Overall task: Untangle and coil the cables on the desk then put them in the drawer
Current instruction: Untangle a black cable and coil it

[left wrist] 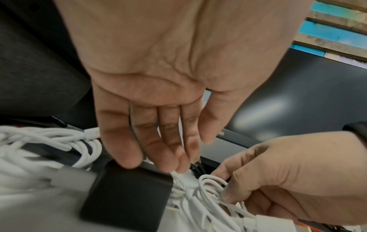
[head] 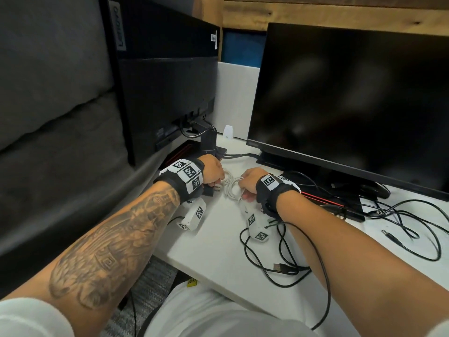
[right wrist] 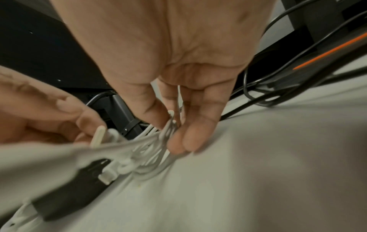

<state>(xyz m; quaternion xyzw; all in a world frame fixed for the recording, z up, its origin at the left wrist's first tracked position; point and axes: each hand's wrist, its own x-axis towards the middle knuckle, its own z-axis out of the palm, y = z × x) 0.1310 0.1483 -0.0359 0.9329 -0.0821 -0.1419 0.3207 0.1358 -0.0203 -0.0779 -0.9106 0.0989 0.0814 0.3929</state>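
A tangle of white cable [head: 230, 186] lies mid-desk between my hands. My right hand [right wrist: 174, 135] pinches several of its loops between thumb and fingers, just above the desk. My left hand [left wrist: 178, 157] reaches down with fairly straight fingers. Its fingertips [left wrist: 179, 168] touch a white connector [left wrist: 184, 178] beside a black charger brick [left wrist: 127, 194], and the thumb stands apart. More white cable [left wrist: 49, 141] is heaped behind the brick. In the head view, the left hand [head: 215, 177] and right hand [head: 245, 184] nearly meet over the bundle.
Loose black cables [head: 279, 261] sprawl over the white desk [head: 213, 251] under and right of my right forearm, one ending in a USB plug [head: 281, 266]. Two dark monitors [head: 352, 98] stand behind, with their stands and cables close to the hands.
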